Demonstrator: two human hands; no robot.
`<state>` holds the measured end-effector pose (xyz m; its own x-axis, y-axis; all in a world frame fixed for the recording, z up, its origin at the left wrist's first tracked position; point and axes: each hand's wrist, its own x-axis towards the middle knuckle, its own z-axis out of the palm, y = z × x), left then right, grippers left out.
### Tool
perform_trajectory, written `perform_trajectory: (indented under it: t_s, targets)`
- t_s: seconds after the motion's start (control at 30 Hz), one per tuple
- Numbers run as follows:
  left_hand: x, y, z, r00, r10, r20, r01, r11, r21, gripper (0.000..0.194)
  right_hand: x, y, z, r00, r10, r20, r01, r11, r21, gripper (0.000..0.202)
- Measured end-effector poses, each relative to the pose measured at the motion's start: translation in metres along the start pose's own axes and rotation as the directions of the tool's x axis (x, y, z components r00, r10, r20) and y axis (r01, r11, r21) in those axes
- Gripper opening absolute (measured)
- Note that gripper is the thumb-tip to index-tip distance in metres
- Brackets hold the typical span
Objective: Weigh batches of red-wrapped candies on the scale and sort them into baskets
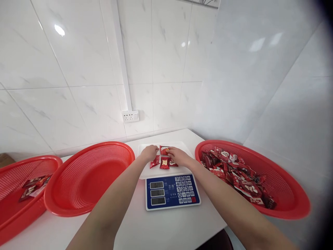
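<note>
Several small red wrapped snack packets lie on the white pan (183, 170) of a digital scale (171, 198). My left hand (149, 153) is at the pan's left side, its fingers curled closed at a red packet (155, 161); its thumb is partly hidden. From the right, my right hand (179, 156) reaches over the packets with fingers apart, fingertips touching the upper packet (164, 150). Between the hands sits a front packet (164, 163) with a pale label. Another packet (173, 163) is partly covered by my right hand.
At the right stands a red basket (291, 194) with many wrapped packets (241, 177). On the left are an empty red basket (96, 180) and another red basket (15, 215) holding a few packets (33, 187). A tiled wall with a socket (130, 116) rises behind the white table (166, 229).
</note>
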<state>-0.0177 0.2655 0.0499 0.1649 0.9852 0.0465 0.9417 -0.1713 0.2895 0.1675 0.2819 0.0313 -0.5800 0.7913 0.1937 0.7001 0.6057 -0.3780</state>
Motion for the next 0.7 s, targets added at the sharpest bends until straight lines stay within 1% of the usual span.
perform_trajectory:
  t_s: [0.17,0.2,0.27,0.33,0.4,0.57,0.7]
  targets:
    - [0.000,0.004,-0.002,0.991,-0.079,-0.104,0.078,0.997,-0.010,0.032,0.014,0.006,-0.001,0.986,0.151,-0.076,-0.152,0.988,0.004,0.038]
    - [-0.001,0.007,-0.002,0.990,-0.079,-0.115,0.078,0.997,-0.009,0.032,0.017,0.008,0.000,0.981,0.177,-0.081,-0.177,0.984,0.005,0.037]
    - [-0.001,0.014,-0.002,0.991,-0.062,-0.118,0.062,0.998,-0.001,0.031,0.022,0.011,0.002,0.975,0.210,-0.073,-0.210,0.978,0.012,0.029]
    - [-0.001,0.020,-0.001,0.993,-0.041,-0.108,0.042,0.999,0.008,0.029,0.024,0.013,0.003,0.971,0.228,-0.069,-0.227,0.974,0.027,0.020]
    - [0.000,0.025,0.001,0.995,-0.031,-0.098,0.032,0.999,0.011,0.029,0.024,0.013,0.005,0.967,0.240,-0.085,-0.235,0.970,0.056,0.016]
    - [0.005,0.030,0.009,0.996,-0.035,-0.086,0.033,0.999,-0.028,0.030,0.020,0.010,0.008,0.953,0.261,-0.154,-0.232,0.956,0.181,0.013]
    - [0.007,0.034,0.014,0.995,-0.051,-0.088,0.038,0.989,-0.143,0.031,0.021,0.011,0.010,0.921,0.318,-0.226,-0.235,0.915,0.327,0.018]
